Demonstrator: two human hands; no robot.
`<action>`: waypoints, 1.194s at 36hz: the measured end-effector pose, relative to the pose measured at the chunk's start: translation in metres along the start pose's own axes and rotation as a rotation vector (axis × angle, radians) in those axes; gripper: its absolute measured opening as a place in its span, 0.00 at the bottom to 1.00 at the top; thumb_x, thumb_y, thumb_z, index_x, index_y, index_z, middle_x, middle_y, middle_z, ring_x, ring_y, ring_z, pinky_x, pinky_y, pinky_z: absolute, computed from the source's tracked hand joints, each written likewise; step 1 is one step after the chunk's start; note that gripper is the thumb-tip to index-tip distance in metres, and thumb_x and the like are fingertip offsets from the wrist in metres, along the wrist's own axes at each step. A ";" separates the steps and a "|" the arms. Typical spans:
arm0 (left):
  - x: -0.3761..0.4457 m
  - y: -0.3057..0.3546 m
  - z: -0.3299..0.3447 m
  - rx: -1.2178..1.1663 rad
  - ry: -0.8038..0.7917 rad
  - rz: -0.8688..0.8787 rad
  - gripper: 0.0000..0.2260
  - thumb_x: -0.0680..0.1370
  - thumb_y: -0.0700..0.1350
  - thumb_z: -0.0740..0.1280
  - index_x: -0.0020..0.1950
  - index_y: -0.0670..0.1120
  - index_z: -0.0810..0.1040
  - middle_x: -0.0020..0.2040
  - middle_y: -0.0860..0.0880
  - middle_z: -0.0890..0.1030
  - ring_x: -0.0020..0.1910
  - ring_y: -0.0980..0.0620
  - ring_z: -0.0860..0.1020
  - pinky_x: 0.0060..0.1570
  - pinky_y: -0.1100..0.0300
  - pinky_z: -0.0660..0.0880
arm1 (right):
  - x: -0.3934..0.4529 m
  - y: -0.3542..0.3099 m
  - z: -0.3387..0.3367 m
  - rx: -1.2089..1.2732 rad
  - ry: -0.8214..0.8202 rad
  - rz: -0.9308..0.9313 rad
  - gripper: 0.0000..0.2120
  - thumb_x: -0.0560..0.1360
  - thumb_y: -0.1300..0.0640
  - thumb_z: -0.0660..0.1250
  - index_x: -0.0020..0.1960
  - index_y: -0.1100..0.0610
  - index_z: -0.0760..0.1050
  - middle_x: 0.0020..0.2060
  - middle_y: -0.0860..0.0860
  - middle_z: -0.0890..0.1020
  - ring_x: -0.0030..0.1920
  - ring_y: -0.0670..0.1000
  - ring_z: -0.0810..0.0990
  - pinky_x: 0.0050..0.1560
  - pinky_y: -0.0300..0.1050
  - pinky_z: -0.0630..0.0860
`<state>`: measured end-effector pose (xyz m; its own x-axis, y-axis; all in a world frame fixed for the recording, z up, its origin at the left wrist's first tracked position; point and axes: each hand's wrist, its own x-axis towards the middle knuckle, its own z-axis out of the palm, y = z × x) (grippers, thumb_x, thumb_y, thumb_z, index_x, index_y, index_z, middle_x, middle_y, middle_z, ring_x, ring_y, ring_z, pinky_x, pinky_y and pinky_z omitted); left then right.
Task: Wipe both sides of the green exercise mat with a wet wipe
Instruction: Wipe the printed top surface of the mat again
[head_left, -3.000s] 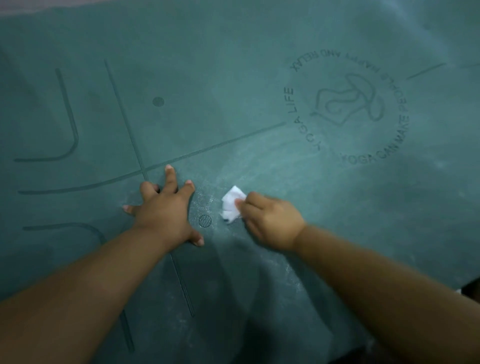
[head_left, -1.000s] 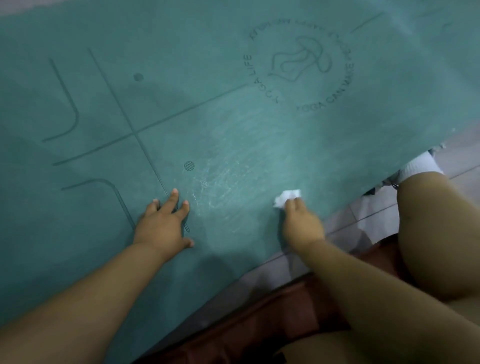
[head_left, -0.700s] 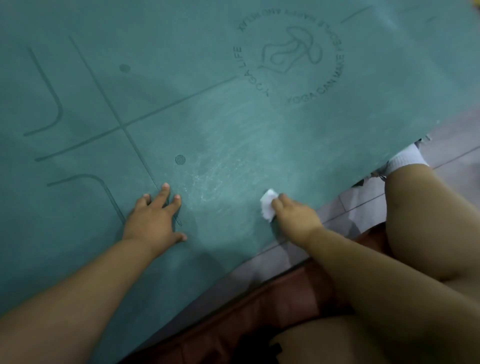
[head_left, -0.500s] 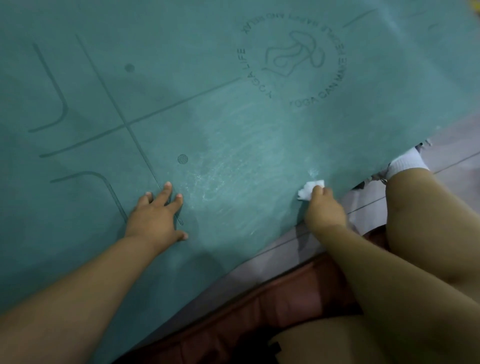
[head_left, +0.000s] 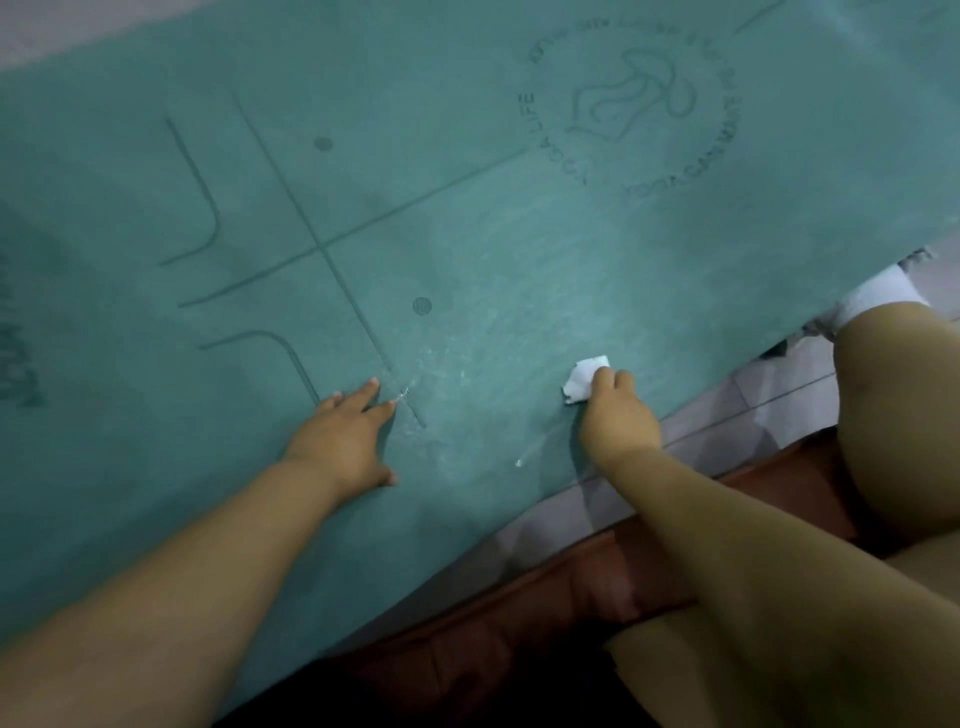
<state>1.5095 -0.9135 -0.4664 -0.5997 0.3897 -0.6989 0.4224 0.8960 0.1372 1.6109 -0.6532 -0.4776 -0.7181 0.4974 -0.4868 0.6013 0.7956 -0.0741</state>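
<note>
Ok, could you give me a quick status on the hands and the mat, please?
Left hand flat on the mat, fingers straight. Right hand grips the wipe, pressed near the mat's near edge. Nothing in the way.

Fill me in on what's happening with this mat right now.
A person is wiping the green exercise mat by hand. The right hand grips a crumpled white wet wipe against the mat near its closer edge. The left hand rests flat on the mat beside it. Pale streaks show between the hands.

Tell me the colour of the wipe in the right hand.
White wet wipe, clearest in the head view.
</note>
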 end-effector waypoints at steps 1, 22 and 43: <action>-0.003 -0.002 0.001 0.011 -0.003 -0.004 0.43 0.70 0.59 0.72 0.77 0.53 0.53 0.78 0.52 0.45 0.76 0.42 0.51 0.74 0.55 0.51 | -0.004 -0.004 0.003 0.012 -0.005 0.025 0.17 0.76 0.65 0.56 0.64 0.62 0.62 0.61 0.60 0.66 0.53 0.64 0.76 0.49 0.54 0.71; -0.096 -0.041 0.009 0.076 -0.046 -0.132 0.35 0.71 0.59 0.71 0.74 0.50 0.62 0.73 0.49 0.65 0.70 0.47 0.66 0.69 0.56 0.64 | -0.020 -0.029 -0.008 -0.183 -0.123 -0.261 0.17 0.78 0.63 0.57 0.66 0.62 0.63 0.64 0.61 0.68 0.61 0.62 0.74 0.59 0.52 0.70; -0.046 -0.066 0.024 -0.127 0.110 -0.214 0.36 0.70 0.60 0.71 0.74 0.55 0.60 0.72 0.50 0.58 0.69 0.43 0.60 0.65 0.47 0.62 | -0.042 -0.064 0.040 -0.250 -0.162 -0.952 0.12 0.68 0.62 0.68 0.48 0.59 0.69 0.44 0.62 0.74 0.34 0.63 0.78 0.29 0.47 0.61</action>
<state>1.5254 -0.9961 -0.4600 -0.7391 0.2030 -0.6423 0.1936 0.9773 0.0861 1.6165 -0.7393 -0.4868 -0.7950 -0.4240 -0.4338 -0.3048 0.8975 -0.3187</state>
